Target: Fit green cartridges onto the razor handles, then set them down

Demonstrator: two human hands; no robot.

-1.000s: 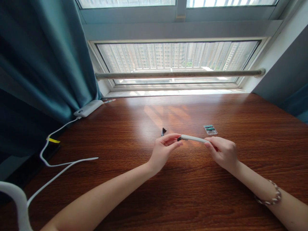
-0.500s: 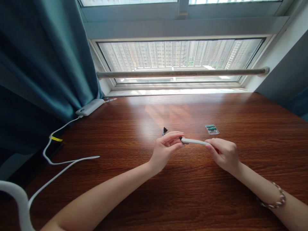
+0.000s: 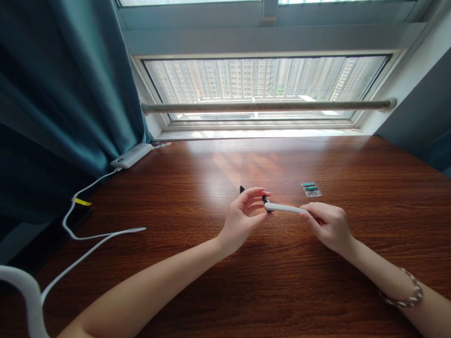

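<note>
A razor with a white handle (image 3: 285, 207) and a dark head (image 3: 267, 203) is held level above the table between both hands. My right hand (image 3: 327, 225) is closed round the handle's end. My left hand (image 3: 244, 211) curves about the head, its thumb at the lower edge and fingertips at the upper edge. Behind my left hand lies a small black object (image 3: 241, 189), partly hidden by the fingers. Beyond my right hand sits a clear plastic case (image 3: 311, 189) with green-and-dark strips that look like razor cartridges.
The brown wooden table (image 3: 197, 281) reaches to the window sill. At left, a white power bank or adapter (image 3: 132, 156) with a white cable (image 3: 88, 239) lies by the blue curtain (image 3: 70, 70). A curved white tube (image 3: 26, 291) stands at the lower left. A rail (image 3: 268, 107) crosses the window.
The razor's head has turned, showing more of its dark length across the handle. The fingers of my left hand have spread a little around it. My right hand has hardly moved.
</note>
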